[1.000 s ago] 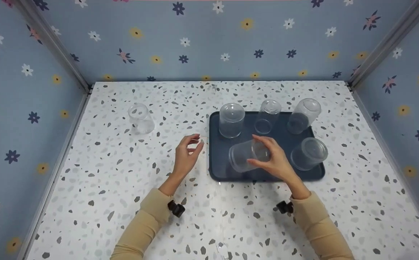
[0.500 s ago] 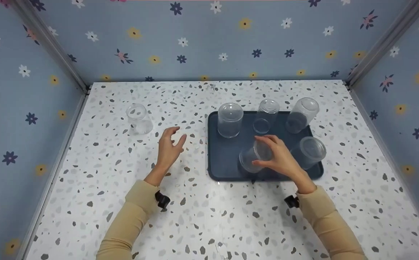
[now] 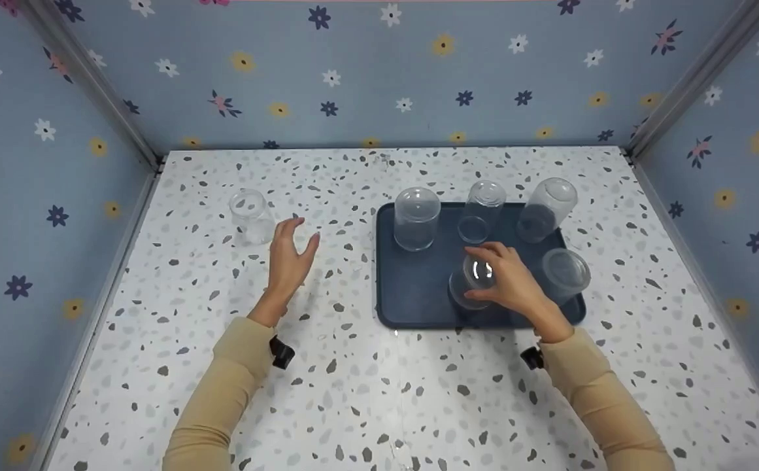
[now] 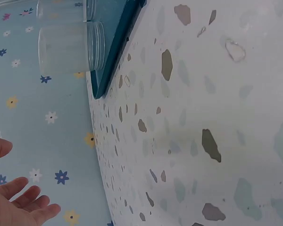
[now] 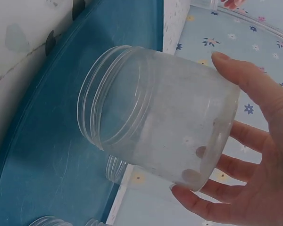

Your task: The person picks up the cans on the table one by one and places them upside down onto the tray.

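My right hand (image 3: 510,281) grips a clear jar (image 3: 463,291) by its base end, fingers and thumb spread around it. In the right wrist view the jar (image 5: 174,113) tilts with its threaded mouth toward the dark blue tray (image 3: 412,294), close over it. My left hand (image 3: 289,265) holds nothing; its thumb and fingers are spread apart. Just beyond its fingertips, at the left, another clear jar (image 3: 250,212) stands on the table. The left wrist view shows the left hand's fingers (image 4: 23,200) loosely bent.
Several clear jars stand mouth down on the tray: one at its back left (image 3: 417,219), one at back middle (image 3: 482,212), one at back right (image 3: 549,206), one at front right (image 3: 565,269). Flower-patterned walls (image 3: 379,78) enclose the speckled table (image 3: 353,405).
My left hand has moved left toward the lone jar. The jar in my right hand has shifted slightly right and turned more mouth down over the tray.
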`<state>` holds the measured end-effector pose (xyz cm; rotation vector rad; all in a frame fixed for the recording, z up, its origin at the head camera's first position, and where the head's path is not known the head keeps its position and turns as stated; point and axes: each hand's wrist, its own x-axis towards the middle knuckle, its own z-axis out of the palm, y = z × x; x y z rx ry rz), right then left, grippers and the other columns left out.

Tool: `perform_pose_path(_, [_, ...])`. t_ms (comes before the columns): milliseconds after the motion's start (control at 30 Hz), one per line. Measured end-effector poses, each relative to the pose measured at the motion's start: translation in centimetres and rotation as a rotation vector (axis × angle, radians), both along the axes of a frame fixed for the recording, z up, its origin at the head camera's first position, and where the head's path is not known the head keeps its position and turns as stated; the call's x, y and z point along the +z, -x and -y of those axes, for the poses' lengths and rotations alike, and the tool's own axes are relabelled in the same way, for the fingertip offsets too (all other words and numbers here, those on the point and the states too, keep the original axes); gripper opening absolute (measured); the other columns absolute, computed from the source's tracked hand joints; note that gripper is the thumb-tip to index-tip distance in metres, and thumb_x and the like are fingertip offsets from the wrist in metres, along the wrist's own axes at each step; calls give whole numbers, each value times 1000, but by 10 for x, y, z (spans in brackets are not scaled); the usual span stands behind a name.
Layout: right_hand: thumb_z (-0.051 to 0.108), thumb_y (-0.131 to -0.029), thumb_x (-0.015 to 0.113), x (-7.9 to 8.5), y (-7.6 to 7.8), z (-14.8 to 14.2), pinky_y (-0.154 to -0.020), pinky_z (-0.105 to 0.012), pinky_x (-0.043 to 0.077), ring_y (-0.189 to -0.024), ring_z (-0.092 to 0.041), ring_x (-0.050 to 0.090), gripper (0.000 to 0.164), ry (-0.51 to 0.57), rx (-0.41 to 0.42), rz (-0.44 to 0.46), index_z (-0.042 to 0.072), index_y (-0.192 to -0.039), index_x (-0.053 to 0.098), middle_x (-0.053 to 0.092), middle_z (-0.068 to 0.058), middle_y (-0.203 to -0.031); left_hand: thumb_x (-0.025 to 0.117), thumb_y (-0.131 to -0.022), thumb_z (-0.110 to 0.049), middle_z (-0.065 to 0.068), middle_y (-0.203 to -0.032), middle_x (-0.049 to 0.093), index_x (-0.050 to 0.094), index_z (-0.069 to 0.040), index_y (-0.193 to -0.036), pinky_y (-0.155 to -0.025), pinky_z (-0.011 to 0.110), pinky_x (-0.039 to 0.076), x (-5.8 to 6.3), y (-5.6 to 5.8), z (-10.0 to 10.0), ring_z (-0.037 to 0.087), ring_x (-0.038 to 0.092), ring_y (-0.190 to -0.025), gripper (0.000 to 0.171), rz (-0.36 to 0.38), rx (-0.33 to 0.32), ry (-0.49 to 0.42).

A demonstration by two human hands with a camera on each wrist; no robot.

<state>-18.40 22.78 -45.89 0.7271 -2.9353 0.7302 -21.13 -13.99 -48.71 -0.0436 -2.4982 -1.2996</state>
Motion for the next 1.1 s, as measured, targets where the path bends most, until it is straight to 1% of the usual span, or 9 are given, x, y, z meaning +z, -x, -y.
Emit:
perform_pose_path(133, [29, -60, 82, -1, 3, -1, -83, -50, 38, -105, -37, 42, 76, -42, -7, 11, 6, -125, 50, 45, -19, -120, 57, -86, -15, 18, -117, 44, 48, 7, -117, -97, 36, 31, 3, 4, 7, 29, 42, -112, 39, -1, 11, 20])
perform_pose_path(300, [30, -60, 81, -3, 7, -4, -81, -50, 39, -104, -38, 41, 76, -89, -13, 32, 7, -125, 50, 44, -20, -121, 57, -85, -14, 17, -116, 44, 49, 7, -116, -97, 35, 30, 6, 11, 16, 28, 42, -112, 38, -5, 54, 54])
perform_pose_path(500, [30, -61, 81, -3, 12, -5, -83, -49, 38, -106, -39, 40, 77, -113, -20, 61, 6, -126, 49, 44, -21, -121, 58, -85, -15, 18, -120, 42, 48, 8, -118, -99, 35, 28, 10, 18, 26, 29, 38, -116, 42, -7, 87, 97])
perform_pose_path(767, [31, -60, 81, -1, 13, -4, -79, -50, 40, -103, -40, 42, 76, -144, -20, 62, 6, -125, 50, 45, -20, -118, 59, -84, -16, 19, -121, 40, 46, 7, -118, -97, 37, 29, 14, 25, 34, 30, 36, -116, 43, -34, 111, 184])
perform_pose_path(933, [30, -59, 81, 0, 14, -4, -77, -52, 41, -102, -41, 44, 75, -167, -20, 46, 7, -124, 51, 46, -20, -118, 60, -84, -17, 18, -122, 37, 43, 6, -120, -97, 37, 30, 13, 31, 43, 30, 35, -117, 46, -19, 143, 214])
perform_pose_path(1100, [31, -57, 82, -1, 16, -3, -77, -52, 42, -100, -41, 46, 75, -191, -18, 29, 8, -122, 52, 48, -19, -117, 62, -83, -20, 19, -124, 37, 43, 6, -121, -99, 36, 28, 8, 36, 51, 30, 34, -119, 50, -1, 199, 228])
